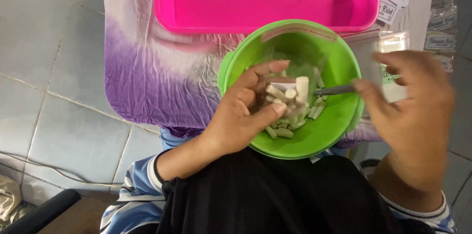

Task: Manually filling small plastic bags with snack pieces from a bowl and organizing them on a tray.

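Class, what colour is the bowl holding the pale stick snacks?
Bright green bowl, seen in the head view.

Left hand [241,116] over green bowl [295,86], fingers curled, pinching. Right hand [413,111] at bowl's right rim, fingers pinched, motion-blurred. Both forearms angled inward.

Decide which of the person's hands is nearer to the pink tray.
Left, by a little. The left hand is over the green bowl, directly below the pink tray. The right hand sits off the bowl's right side, below the tray's right corner.
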